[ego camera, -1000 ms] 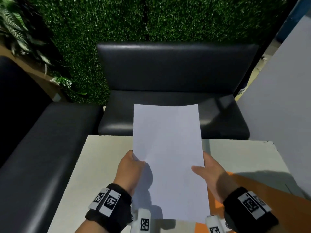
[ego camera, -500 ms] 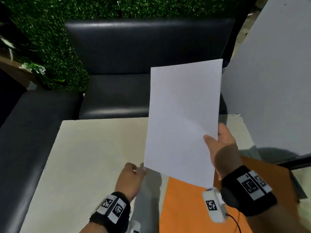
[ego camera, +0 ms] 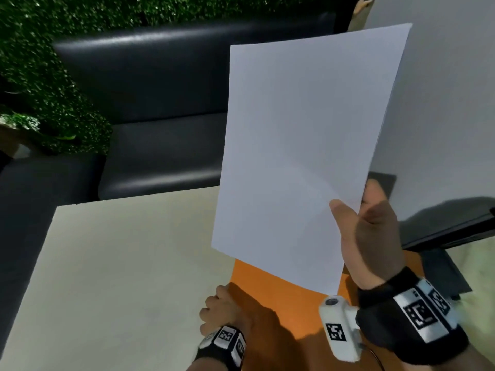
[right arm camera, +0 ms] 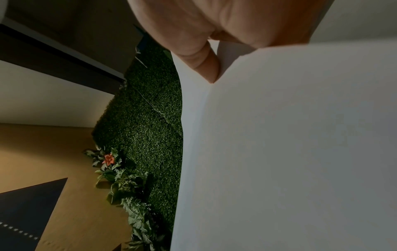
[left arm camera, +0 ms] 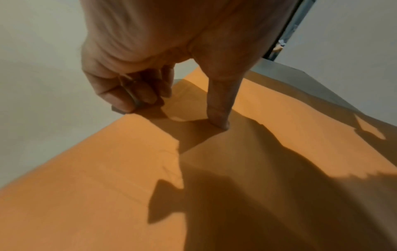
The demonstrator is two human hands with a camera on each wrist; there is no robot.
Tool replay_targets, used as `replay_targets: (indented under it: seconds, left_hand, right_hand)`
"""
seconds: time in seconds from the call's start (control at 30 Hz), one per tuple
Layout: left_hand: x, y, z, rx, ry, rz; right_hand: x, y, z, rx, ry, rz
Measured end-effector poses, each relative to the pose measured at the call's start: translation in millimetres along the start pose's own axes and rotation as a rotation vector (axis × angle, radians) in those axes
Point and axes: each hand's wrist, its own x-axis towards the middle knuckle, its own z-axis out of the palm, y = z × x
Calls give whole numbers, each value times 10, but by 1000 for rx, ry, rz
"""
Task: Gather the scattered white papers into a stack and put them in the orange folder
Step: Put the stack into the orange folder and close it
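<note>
The stack of white papers [ego camera: 294, 143] stands upright in the air above the table, tilted slightly right. My right hand [ego camera: 353, 202] pinches its lower right edge, thumb in front and fingers behind; the right wrist view shows the same hand [right arm camera: 214, 51] on the papers [right arm camera: 300, 152]. The orange folder [ego camera: 281, 298] lies shut on the table below the papers, partly in shadow. My left hand [ego camera: 217, 303] is at its left edge. In the left wrist view this hand [left arm camera: 176, 115] has its thumb pressed on the folder [left arm camera: 128, 169] and its fingers [left arm camera: 128, 101] curled at the edge.
The cream table [ego camera: 120, 263] stretches to the left of the folder. A black sofa [ego camera: 160, 103] and a green hedge wall [ego camera: 40, 62] stand beyond it. A white wall panel [ego camera: 442, 103] and a dark object [ego camera: 442, 271] are close on the right.
My left hand let go of the papers and dropped to the folder's left edge. My right hand alone carried the papers up and to the right.
</note>
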Motion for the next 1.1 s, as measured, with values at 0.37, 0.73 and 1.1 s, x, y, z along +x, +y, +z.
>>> replay_targets:
  seconds: [0.37,0.73,1.1]
  left_hand:
    - [31,-26,-194,-116,-117,186]
    - [838,-1240,-1347,-987,-297,339]
    - [1778,-2559,-1878,-1074,-159,175]
  right_hand:
    - [72,-7,101,-10,-7,-43]
    - [54,128,752,173,-155,137]
    - [-289,1150,1316,11,-208,616]
